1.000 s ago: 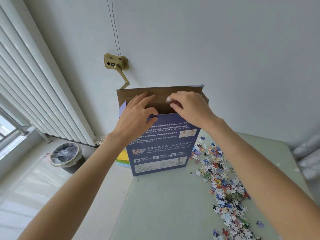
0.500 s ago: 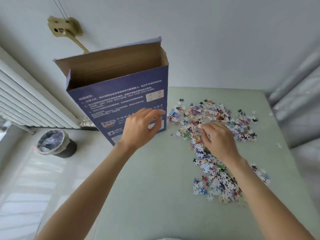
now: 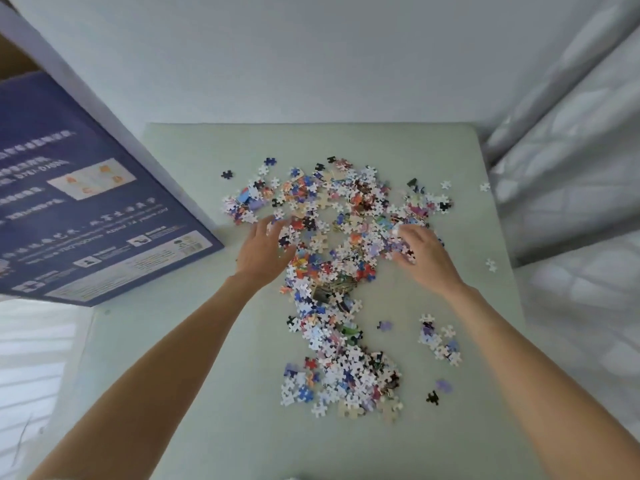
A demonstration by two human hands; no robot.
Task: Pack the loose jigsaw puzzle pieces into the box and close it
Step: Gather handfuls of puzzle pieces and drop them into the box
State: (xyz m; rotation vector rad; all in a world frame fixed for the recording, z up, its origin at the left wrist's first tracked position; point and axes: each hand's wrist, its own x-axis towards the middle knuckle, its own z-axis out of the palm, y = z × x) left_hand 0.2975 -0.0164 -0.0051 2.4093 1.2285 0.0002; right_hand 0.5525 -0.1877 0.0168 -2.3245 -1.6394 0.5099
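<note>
Reaching into the heap with both hands, I am only at the start of the packing, as I judge it. The puzzle pieces (image 3: pixel 339 258) lie loose on the pale green table (image 3: pixel 207 393), in a long spread from the far part down toward me, with some single pieces scattered near the right edge. My left hand (image 3: pixel 265 251) rests at the left border of the heap, its fingers spread and relaxed over the pieces, holding nothing that I can see. My right hand (image 3: pixel 420 252) is at the right side of the heap with the fingers bent down onto the pieces; whether it pinches some of them I cannot tell, because the fingertips are blurred. The blue box (image 3: pixel 86 216) stands just beside my left hand, at the left side of the table; its opening is out of view. So nearly all is left: to gather the pieces, carry them into the box, and close it.
</note>
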